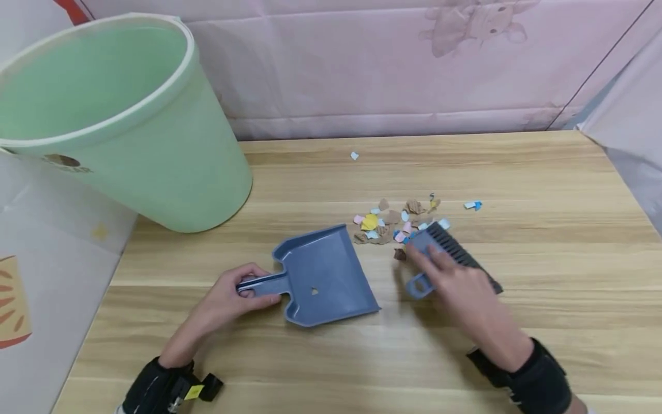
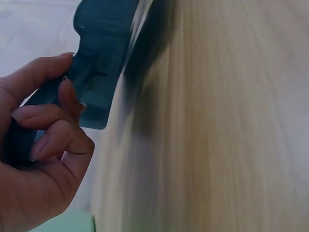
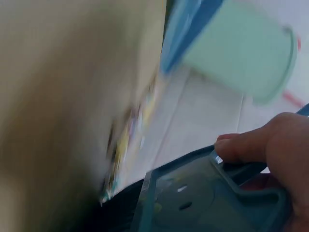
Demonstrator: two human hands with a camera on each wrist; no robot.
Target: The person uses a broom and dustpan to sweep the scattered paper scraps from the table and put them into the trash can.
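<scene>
Left hand (image 1: 227, 299) grips the dustpan (image 1: 323, 276) handle, right hand (image 1: 455, 282) grips the brush (image 1: 450, 247); sweep scraps (image 1: 393, 221) toward eight o'clock, pan lip flat on the desk (image 1: 543, 259).

The left hand (image 1: 227, 296) lay low, fingers curled tight in a grip (wrist strapped in black). The right hand (image 1: 455, 282) reached forward, fingers clasped likewise.

From my head view the light is bright, even and soft, with a faint sheen on the counter (image 1: 543, 190) beyond my right hand (image 1: 455, 282). A short dark shadow lies just left of that hand, and another hugs the dustpan (image 1: 323, 276) rim beside my left hand (image 1: 227, 296). The bin (image 1: 103, 115) bulges at the frame's edge from lens distortion. Both wrist views are smeared: wood grain streaks, the paper scraps (image 3: 120, 145) run into streaks, and my fingers (image 2: 48, 140) look soft.
</scene>
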